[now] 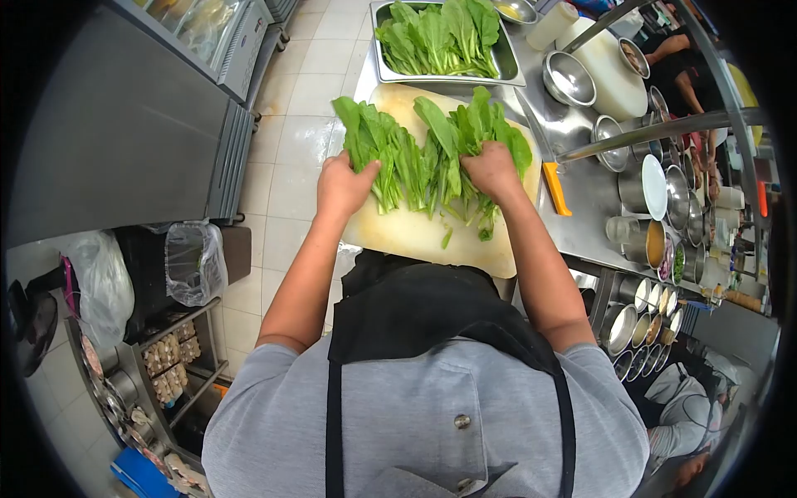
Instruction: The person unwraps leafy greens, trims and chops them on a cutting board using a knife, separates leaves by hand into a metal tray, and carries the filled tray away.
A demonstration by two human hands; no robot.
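Observation:
Leafy greens [403, 158] lie in a wide bunch across a pale cutting board [415, 235]. At the bunch's left end, my left hand [343, 187] is closed round some leaves, thumb on top. My right hand [491, 170] grips the stems and leaves on the right side, its fingers partly hidden by the greens. A few loose stem pieces lie on the board below the right part of the bunch. To the right of the board rests a knife with an orange handle [555, 189], its blade pointing up along the board's edge.
Beyond the board stands a steel tray [451, 81] holding more greens. Metal bowls [569, 79], a steel rail [664, 133] and containers line the right side. Other people are at the upper and lower right. A bin with a clear bag [195, 261] stands at the left.

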